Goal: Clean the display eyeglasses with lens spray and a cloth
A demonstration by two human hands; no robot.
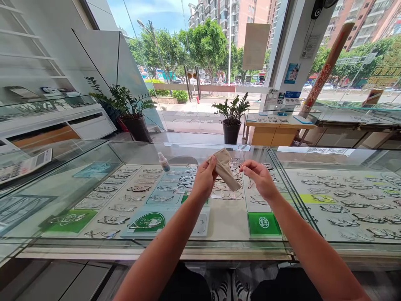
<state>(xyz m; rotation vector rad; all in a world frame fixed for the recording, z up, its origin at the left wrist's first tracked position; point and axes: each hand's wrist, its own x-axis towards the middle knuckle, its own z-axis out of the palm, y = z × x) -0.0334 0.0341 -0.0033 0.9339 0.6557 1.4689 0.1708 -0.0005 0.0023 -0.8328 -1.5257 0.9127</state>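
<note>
Two things in hand: clasping a folded beige cloth (228,168) in the left hand (206,177) above the glass counter (150,253), toward its far edge; pinching a thin piece (241,168), perhaps an eyeglass temple, in the right hand (259,177). Apparently midway, with neither set down yet; cannot tell the share done or left.

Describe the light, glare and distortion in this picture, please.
Head view: bright daylight from outside, reflections veiling parts of the glass counter; same head view: the pillar leans, probably from wide-angle distortion; the beige cloth looks clear, but fine detail at the right hand is hard to make out.
</note>
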